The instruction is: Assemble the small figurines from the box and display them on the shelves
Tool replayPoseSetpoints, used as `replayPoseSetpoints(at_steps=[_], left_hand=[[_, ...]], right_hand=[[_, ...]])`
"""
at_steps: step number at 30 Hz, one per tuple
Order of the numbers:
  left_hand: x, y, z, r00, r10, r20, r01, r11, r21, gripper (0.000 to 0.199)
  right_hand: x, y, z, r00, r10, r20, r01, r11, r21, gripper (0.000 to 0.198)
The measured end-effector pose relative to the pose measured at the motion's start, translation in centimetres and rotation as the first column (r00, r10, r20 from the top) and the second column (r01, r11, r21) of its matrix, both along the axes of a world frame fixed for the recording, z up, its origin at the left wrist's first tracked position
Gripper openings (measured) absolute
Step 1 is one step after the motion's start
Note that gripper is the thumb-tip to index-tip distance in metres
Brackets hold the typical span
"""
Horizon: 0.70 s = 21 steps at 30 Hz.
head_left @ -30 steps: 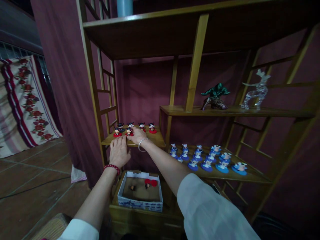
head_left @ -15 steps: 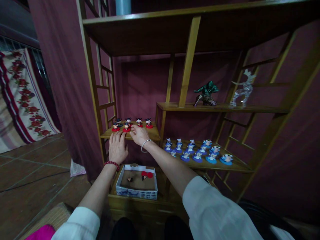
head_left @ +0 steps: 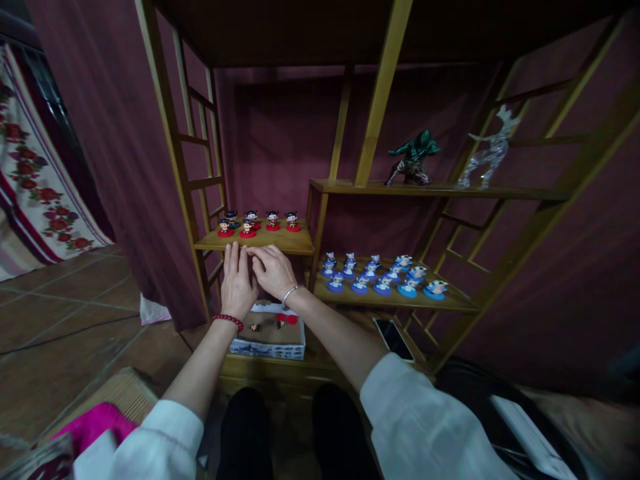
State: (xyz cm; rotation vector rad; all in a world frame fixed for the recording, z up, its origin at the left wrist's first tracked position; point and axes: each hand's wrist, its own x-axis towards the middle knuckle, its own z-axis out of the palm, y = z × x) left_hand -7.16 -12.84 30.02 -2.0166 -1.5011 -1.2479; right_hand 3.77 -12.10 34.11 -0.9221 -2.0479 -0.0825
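My left hand (head_left: 239, 283) is just below the front edge of the small upper shelf (head_left: 295, 244), its fingers stretched upward, holding nothing I can see. Close beside it, my right hand (head_left: 274, 271) has bent fingers apart from the thumb, the tips near my left fingers; nothing shows in it. Above them on that shelf stand several small figurines with black hair and mostly red round bases, such as the front one (head_left: 247, 229). Below my hands sits an open cardboard box (head_left: 267, 351), partly hidden by them, with a figurine (head_left: 281, 324) and red discs (head_left: 292, 320) inside.
Several blue-based figurines (head_left: 360, 285) stand in rows on the right shelf. Higher up are a green-cloaked figure (head_left: 415, 157) and a clear deer statue (head_left: 487, 153). A phone (head_left: 394, 339) lies lower right. Wooden uprights (head_left: 383, 93) divide the shelves.
My right hand has drawn back from the front figurine and come down beside my left. The figurines stay standing. My view has tilted downward, bringing the phone into sight.
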Motion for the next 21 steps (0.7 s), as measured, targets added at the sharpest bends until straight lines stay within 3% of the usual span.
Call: replayPoseSetpoints(at_steps=[4, 8, 13, 16, 21], left_hand=[[0.6, -0.5, -1.5, 1.0, -0.014, 0.022, 0.014, 1.0, -0.014, 0.054], [1.5, -0.2, -4.7, 0.995, -0.057, 0.076, 0.061, 0.997, -0.041, 0.051], [2.8, 0.2, -9.1, 0.995, -0.038, 0.093, 0.058, 0.972, -0.228, 0.043], [3.6, 0.1, -11.1, 0.996, -0.04, 0.083, 0.069, 0.918, -0.39, 0.041], [4.4, 0.3, -14.2, 0.999, -0.031, -0.019, 0.011, 0.75, -0.661, 0.031]], right_hand=[[0.2, -0.1, -2.4, 0.999, -0.022, 0.03, 0.024, 0.998, -0.057, 0.035], [0.5, 0.1, -5.4, 0.992, -0.088, 0.086, 0.101, 0.982, -0.157, 0.032], [1.6, 0.4, -9.3, 0.955, -0.185, 0.231, 0.256, 0.91, -0.327, 0.031], [2.4, 0.8, -11.8, 0.946, -0.174, 0.274, 0.278, 0.869, -0.41, 0.033], [3.3, 2.0, -16.6, 0.963, -0.118, 0.241, 0.237, 0.797, -0.555, 0.034]])
